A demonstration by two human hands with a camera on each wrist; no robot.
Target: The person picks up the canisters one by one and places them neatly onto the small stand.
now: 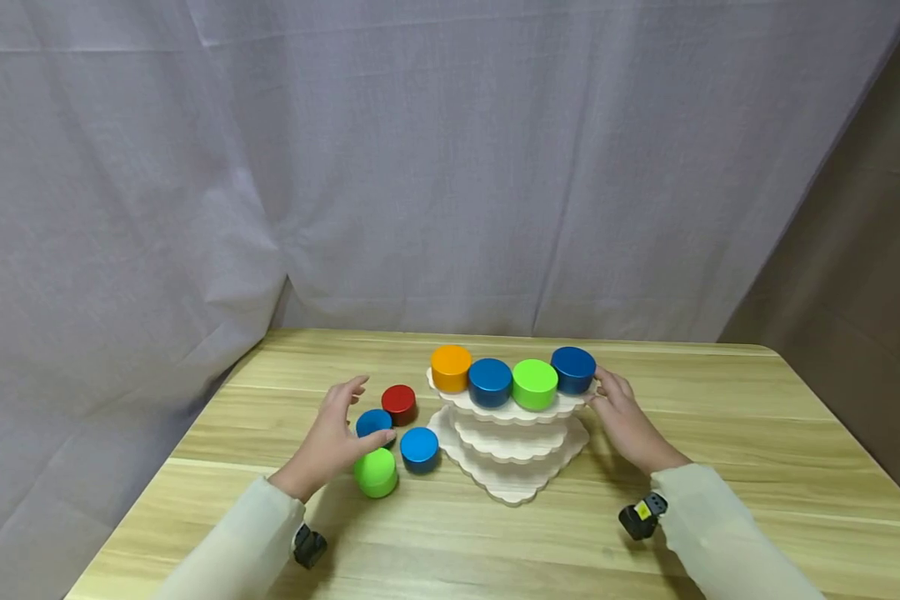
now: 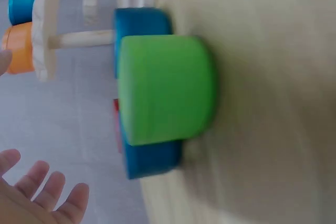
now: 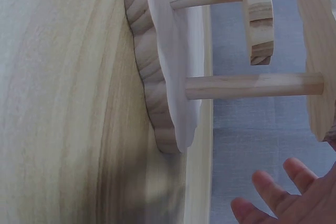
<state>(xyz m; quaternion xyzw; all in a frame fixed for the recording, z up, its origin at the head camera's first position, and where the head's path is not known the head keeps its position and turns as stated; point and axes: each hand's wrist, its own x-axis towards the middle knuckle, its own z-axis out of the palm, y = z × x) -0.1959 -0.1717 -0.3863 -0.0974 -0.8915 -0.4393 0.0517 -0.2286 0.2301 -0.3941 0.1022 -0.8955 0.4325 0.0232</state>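
My left hand (image 1: 333,437) hovers with fingers spread above a group of round tins at the left. A blue tin (image 1: 375,423) lies partly behind its thumb; beside it are a light green tin (image 1: 376,473), a brighter blue tin (image 1: 420,450) and a red tin (image 1: 399,404). A tiered, scalloped wooden stand (image 1: 513,483) carries an orange tin (image 1: 451,368), a blue tin (image 1: 490,382), a green tin (image 1: 535,384) and a dark blue tin (image 1: 573,370) on top. My right hand (image 1: 630,423) reaches to the top tier's right corner, fingers extended beside the dark blue tin; exact contact is unclear.
Striped wooden table (image 1: 720,467) lies under everything. Behind its far edge hangs a grey cloth (image 1: 450,167). Round wooden posts (image 3: 257,86) join the stand's tiers, and the top tier juts out above the lower ones.
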